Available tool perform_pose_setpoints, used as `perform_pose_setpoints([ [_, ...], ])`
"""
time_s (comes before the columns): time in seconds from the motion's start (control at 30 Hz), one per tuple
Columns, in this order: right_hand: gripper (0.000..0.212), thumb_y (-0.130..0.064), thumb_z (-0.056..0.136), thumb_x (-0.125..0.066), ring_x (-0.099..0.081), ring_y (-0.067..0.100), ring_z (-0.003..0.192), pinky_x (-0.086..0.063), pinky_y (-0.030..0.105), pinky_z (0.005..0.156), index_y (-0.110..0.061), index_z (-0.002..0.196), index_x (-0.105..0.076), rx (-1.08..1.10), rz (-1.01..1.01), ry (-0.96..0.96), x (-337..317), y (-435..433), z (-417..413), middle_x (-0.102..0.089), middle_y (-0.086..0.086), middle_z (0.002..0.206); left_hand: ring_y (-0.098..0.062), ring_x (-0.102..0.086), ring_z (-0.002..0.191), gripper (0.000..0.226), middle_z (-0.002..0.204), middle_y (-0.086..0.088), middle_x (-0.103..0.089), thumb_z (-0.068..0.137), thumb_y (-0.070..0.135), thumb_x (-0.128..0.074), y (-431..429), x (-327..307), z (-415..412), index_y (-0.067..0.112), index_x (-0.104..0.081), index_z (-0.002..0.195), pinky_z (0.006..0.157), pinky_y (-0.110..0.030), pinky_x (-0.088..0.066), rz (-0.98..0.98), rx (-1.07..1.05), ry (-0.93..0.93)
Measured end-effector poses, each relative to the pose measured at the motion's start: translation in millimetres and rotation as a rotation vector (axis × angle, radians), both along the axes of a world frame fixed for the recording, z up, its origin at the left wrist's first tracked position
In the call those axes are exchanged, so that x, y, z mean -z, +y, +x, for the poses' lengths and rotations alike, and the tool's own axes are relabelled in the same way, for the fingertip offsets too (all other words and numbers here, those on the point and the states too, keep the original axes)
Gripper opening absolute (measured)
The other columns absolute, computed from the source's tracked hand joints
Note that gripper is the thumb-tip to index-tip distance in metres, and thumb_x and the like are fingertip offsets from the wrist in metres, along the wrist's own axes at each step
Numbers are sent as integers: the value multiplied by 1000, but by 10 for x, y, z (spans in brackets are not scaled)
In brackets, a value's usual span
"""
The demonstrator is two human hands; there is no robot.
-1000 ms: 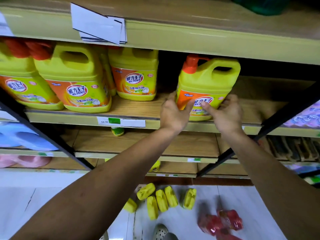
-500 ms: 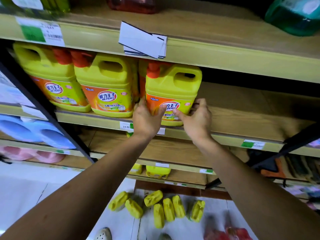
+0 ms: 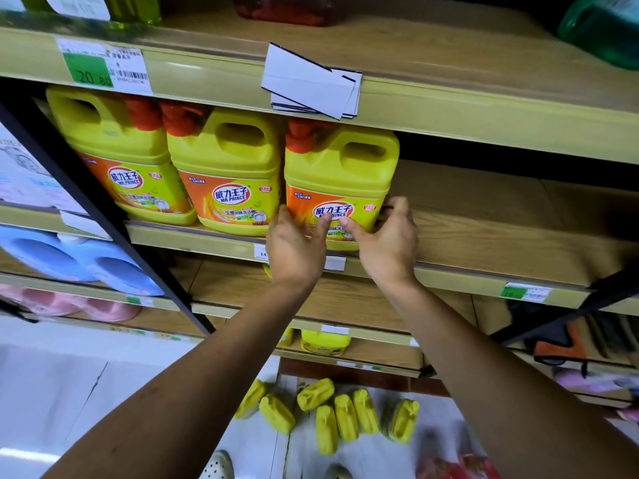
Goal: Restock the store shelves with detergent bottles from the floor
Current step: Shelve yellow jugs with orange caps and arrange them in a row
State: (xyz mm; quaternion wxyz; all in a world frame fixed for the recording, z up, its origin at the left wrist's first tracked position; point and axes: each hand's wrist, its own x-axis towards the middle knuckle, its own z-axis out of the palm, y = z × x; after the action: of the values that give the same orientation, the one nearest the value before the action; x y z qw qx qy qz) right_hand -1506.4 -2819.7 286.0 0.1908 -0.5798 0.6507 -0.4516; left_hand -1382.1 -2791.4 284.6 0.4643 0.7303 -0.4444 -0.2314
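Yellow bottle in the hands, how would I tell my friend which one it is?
Find the wooden shelf holding three big yellow detergent bottles with red caps. It is the rightmost bottle, under the hanging white cards. Only this one has a left hand and a right hand gripping its sides.

A: Hands?
B: Left hand (image 3: pixel 294 250) and right hand (image 3: pixel 389 243) grip the yellow detergent bottle (image 3: pixel 340 174), upright at the shelf (image 3: pixel 484 243) front edge, just right of a neighbouring bottle (image 3: pixel 228 174).
A: Floor?
B: Floor bottles (image 3: pixel 345 414), several, yellow, lying down near the shelf base.
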Motion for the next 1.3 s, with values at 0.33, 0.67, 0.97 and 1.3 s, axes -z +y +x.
perform_pose_setpoints([
  [0.33,63,-20,71,-90,-67,18,90,-57,37,83,-12,123,-55,-83,69,-17,126,-23,-179,-68,3,111,-21,-65,86,26,89,1,-65,88,29,-76,31,73,208,18,-53,95,72,-25,-44,-19,-33,22],
  [0.67,40,-25,73,-88,-70,20,76,-59,38,70,-15,98,-58,-106,43,-32,175,-28,-91,-72,4,92,-28,-61,87,26,92,-8,-64,91,27,-73,-17,151,189,9,-55,98,72,-28,-40,-13,20,14],
  [0.97,39,-23,72,-89,-69,19,73,-59,36,69,-20,93,-56,-104,56,-28,139,-49,-118,-69,0,85,-27,-65,88,26,95,-9,-69,91,28,-71,5,112,267,6,-61,100,81,-37,-52,-4,64,7],
  [1.3,42,-11,82,-76,-65,20,106,-55,37,93,-16,120,-61,-97,82,-187,429,672,185,-65,2,117,-23,-70,84,24,91,6,-66,92,20,-70,491,270,522,22,-64,115,77,-42,-60,68,266,162],
])
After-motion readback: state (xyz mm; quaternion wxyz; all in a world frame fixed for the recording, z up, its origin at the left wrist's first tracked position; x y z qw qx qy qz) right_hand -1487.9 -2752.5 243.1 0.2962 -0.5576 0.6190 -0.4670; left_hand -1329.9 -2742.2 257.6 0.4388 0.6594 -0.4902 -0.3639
